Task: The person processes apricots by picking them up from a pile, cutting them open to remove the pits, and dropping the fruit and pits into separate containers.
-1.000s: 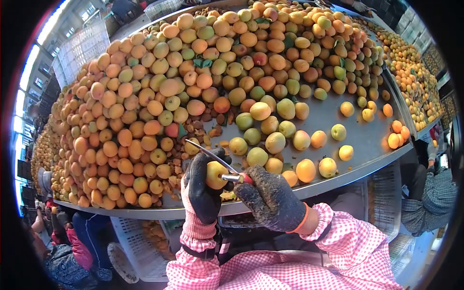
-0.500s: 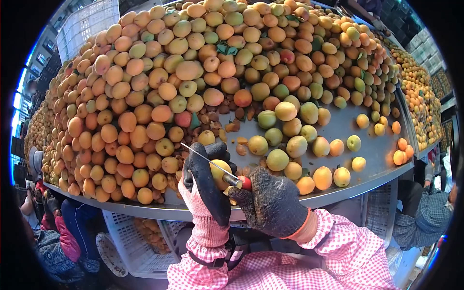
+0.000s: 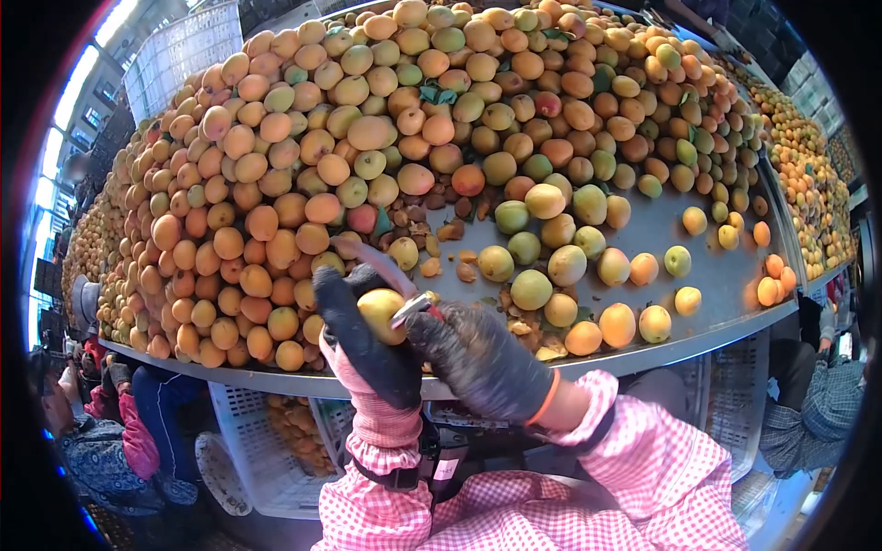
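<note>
Holding an apricot [image 3: 381, 315] in the gloved left hand [image 3: 367, 344], fingers wrapped round its left side, just above the table [image 3: 643, 354] edge. Fruit is yellow-orange, smooth, still whole as far as visible; slightly more rotated toward the camera than half a second ago. Right hand [image 3: 478, 358], also gloved, is closed on a knife [image 3: 404, 294] handle; only a bit of red shows at the grip. Blade previously stuck out thin and sharp up-left past the fruit; now it is motion-blurred and swung over the top of the apricot, touching it. Both hands sit a little higher and further left than before. Beyond them: loose apricots on bare metal, pits and scraps [image 3: 459, 266], then the big pile [image 3: 413, 119]. White crates [image 3: 248, 432] under the table. Another person's sleeve [image 3: 822, 404] at right.
</note>
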Available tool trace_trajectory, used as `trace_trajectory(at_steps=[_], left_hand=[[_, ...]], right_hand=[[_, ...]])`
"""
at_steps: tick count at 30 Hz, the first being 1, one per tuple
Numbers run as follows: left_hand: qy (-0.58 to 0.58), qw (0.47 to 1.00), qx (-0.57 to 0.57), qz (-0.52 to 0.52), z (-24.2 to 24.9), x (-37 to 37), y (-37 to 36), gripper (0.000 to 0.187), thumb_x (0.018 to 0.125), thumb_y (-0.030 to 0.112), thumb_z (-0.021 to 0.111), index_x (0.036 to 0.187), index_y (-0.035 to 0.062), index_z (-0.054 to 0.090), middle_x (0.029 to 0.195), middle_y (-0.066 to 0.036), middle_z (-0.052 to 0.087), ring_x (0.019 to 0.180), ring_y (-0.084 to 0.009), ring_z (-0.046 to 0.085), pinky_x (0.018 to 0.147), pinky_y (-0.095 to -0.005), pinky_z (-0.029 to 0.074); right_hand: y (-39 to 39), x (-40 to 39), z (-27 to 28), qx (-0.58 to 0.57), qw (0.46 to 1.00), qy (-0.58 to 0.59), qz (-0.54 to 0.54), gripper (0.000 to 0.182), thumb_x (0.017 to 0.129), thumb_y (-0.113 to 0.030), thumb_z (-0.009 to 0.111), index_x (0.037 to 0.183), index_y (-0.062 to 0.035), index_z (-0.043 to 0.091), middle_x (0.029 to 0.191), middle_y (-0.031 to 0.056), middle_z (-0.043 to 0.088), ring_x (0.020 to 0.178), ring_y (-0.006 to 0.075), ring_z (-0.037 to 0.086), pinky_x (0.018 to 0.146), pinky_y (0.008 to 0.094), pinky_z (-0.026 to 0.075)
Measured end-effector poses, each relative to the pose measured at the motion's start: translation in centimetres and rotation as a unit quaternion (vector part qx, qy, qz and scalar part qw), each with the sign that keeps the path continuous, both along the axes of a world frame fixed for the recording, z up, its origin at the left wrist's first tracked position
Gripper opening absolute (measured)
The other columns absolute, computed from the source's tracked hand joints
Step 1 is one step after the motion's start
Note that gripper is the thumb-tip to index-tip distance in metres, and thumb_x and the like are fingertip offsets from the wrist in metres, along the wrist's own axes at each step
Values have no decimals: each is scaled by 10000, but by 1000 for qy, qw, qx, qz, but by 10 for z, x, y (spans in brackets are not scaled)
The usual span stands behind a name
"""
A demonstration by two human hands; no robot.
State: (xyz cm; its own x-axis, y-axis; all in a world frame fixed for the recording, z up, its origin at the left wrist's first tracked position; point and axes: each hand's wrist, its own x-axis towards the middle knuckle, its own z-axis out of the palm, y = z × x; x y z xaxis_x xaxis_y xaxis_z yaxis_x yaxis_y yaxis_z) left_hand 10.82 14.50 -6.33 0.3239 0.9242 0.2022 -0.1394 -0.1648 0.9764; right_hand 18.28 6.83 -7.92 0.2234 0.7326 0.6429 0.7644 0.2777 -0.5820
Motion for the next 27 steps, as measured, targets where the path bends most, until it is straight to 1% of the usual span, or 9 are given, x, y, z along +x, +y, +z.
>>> trace_trajectory(at_steps=[1, 2, 5, 7, 10, 11, 14, 25, 27], left_hand=[[62, 985, 161, -3, -3, -2, 0, 544, 956, 382, 484, 1356, 32, 365, 1119, -157, 581, 882, -195, 612, 756, -284, 516], [-146, 973, -161, -81, -3, -9, 0, 656, 957, 341, 498, 1463, 129, 138, 1280, -194, 476, 973, -227, 596, 785, -305, 533], [-272, 924, -239, -124, 8, -4, 0, 651, 952, 373, 500, 1469, 179, 155, 1296, -199, 462, 982, -211, 587, 774, -308, 538], [-200, 956, -198, -84, 18, 1, -6, 661, 934, 513, 452, 1428, 114, 271, 1191, -150, 535, 912, -182, 602, 740, -299, 540], [-100, 974, -194, -68, 28, 12, -11, 769, 898, 651, 366, 1295, -2, 455, 924, -49, 583, 750, -156, 606, 670, -286, 527], [-98, 973, -196, -69, 30, 12, -11, 769, 898, 651, 366, 1295, -2, 455, 924, -49, 583, 750, -156, 606, 670, -286, 527], [-79, 972, -213, -63, 31, 16, -12, 665, 939, 547, 406, 1327, 8, 398, 878, -92, 599, 700, -182, 608, 619, -293, 513], [-169, 950, -260, -35, 27, 25, -15, 575, 973, 430, 414, 1349, -2, 360, 843, -99, 606, 721, -184, 615, 654, -296, 515], [-139, 963, -225, -58, 23, 19, -11, 562, 972, 402, 426, 1351, -7, 355, 855, -101, 609, 742, -181, 617, 667, -300, 514]], right_hand=[[-9, 1, -2, 5, 1000, 0, -2, 212, 859, -109, 551, 1058, -37, 560, 851, 137, 592, 744, 281, 604, 604, 383, 477], [-21, 4, -2, -32, 996, 61, 59, 340, 839, -100, 559, 1167, -20, 515, 922, 176, 579, 803, 323, 586, 672, 417, 469], [-37, 4, 13, -18, 995, 56, 77, 468, 818, -94, 583, 1261, 6, 470, 997, 223, 567, 811, 361, 587, 659, 428, 478], [-46, 0, 22, -74, 992, -93, -43, 373, 844, -109, 575, 1193, 9, 518, 1000, 240, 559, 773, 343, 610, 568, 406, 478], [-39, -10, 20, -124, 989, 47, -63, 254, 877, -194, 573, 1021, 15, 578, 790, 194, 565, 580, 317, 590, 437, 398, 431], [-39, -13, 19, -165, 974, 128, -87, 256, 881, -227, 576, 974, 12, 588, 703, 164, 553, 521, 313, 570, 417, 401, 417], [-38, -13, 25, -154, 979, 72, -116, 297, 877, -266, 588, 944, 23, 574, 602, 122, 518, 458, 305, 547, 386, 401, 398], [-42, -7, 37, -189, 973, 77, -110, 301, 848, -273, 625, 969, 0, 590, 685, 120, 537, 525, 295, 578, 413, 411, 410], [-42, -5, 46, -218, 969, 50, -106, 278, 839, -197, 649, 967, 13, 517, 639, 160, 566, 547, 370, 587, 452, 429, 422]])
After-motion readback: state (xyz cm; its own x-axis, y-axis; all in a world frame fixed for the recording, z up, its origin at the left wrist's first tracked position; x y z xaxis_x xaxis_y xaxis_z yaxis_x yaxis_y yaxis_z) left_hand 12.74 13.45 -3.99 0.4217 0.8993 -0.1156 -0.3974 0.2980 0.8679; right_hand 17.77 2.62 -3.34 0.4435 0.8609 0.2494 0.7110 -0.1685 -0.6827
